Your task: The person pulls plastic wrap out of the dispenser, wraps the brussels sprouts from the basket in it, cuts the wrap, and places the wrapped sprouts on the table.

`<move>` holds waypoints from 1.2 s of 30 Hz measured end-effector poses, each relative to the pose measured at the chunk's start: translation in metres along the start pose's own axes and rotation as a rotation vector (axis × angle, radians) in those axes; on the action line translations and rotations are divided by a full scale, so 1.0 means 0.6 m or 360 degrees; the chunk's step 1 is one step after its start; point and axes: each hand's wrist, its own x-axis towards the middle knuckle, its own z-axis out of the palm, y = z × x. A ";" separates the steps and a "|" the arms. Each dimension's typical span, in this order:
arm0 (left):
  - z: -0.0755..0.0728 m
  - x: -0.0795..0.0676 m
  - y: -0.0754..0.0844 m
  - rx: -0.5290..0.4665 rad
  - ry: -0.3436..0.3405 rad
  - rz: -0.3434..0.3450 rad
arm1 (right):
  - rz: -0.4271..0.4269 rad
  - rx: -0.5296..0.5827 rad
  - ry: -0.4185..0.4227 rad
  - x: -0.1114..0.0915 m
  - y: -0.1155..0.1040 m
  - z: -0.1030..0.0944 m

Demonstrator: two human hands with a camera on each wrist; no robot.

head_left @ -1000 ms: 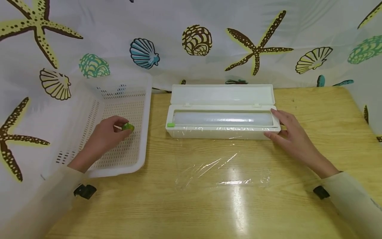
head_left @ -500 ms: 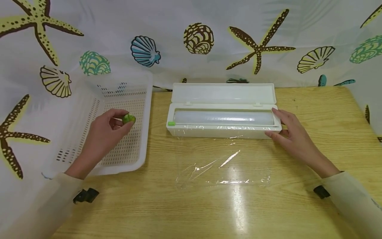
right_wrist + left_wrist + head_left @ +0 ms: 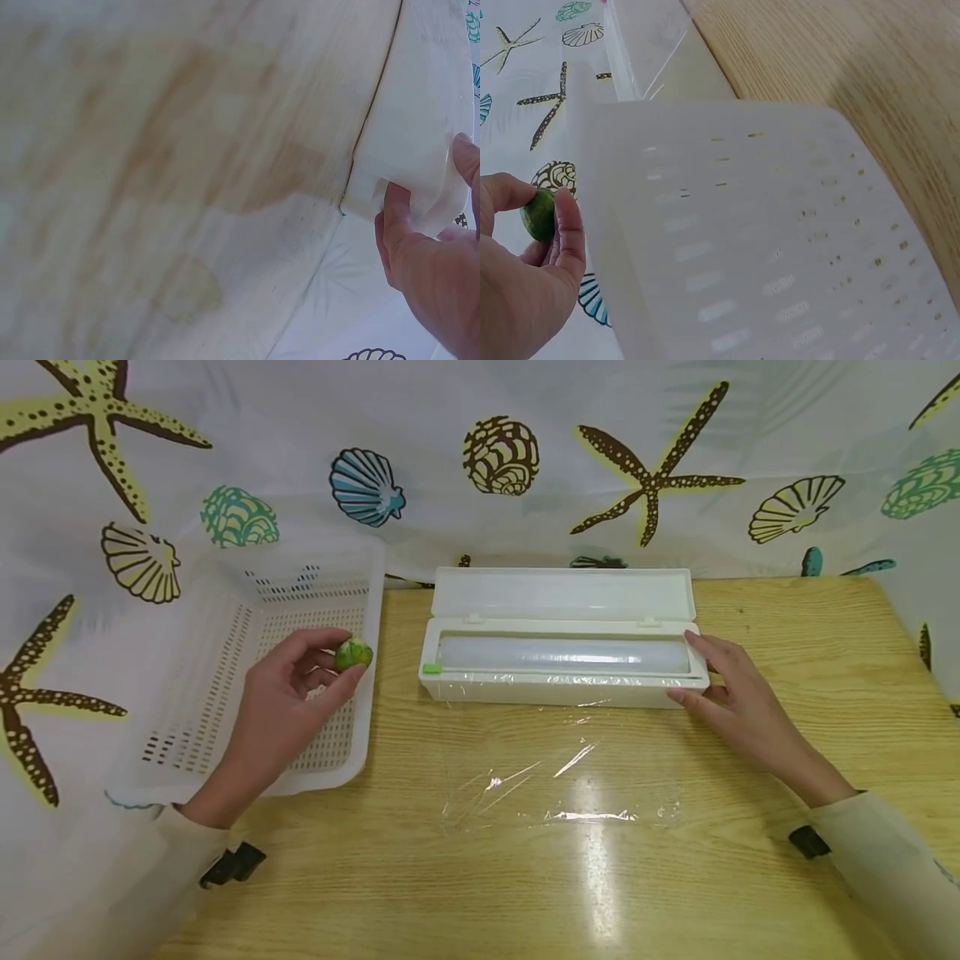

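In the head view my left hand (image 3: 296, 693) pinches a small round green Brussels sprout (image 3: 353, 653) between thumb and fingertips, over the right rim of a white perforated basket (image 3: 360, 727). The left wrist view shows the same sprout (image 3: 538, 215) beside the basket wall (image 3: 705, 225). My right hand (image 3: 738, 710) grips the right end of a white cling film dispenser (image 3: 555, 692). Its lid (image 3: 562, 593) is raised, and a film roll (image 3: 562, 655) lies inside. A sheet of clear film (image 3: 555, 768) stretches from the dispenser's front edge onto the table.
A green slider (image 3: 432, 669) sits at the dispenser's left end. The wooden table (image 3: 495, 893) runs under everything, and a cloth (image 3: 465, 402) printed with shells and starfish hangs behind and to the left.
My left hand has lifted the Brussels sprout from inside the basket and moved right to its rim. The right hand stays at the dispenser's end.
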 end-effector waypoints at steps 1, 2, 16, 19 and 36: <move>0.003 -0.001 0.002 -0.0015 0.0001 -0.0002 | -0.0003 -0.0003 -0.0001 0.000 0.000 0.000; 0.005 -0.003 0.004 -0.0029 0.0001 -0.0004 | -0.0005 -0.0008 0.0000 0.000 0.000 0.000; 0.043 -0.018 0.018 -0.0268 -0.0015 0.0212 | -0.0020 -0.0020 -0.0008 0.000 0.004 0.000; 0.053 -0.018 0.024 -0.0279 -0.0047 0.0278 | -0.0012 -0.0029 -0.0004 -0.001 0.004 -0.001; 0.124 -0.028 0.029 -0.0298 -0.0260 0.0334 | -0.0024 0.0005 0.0006 0.000 0.000 0.000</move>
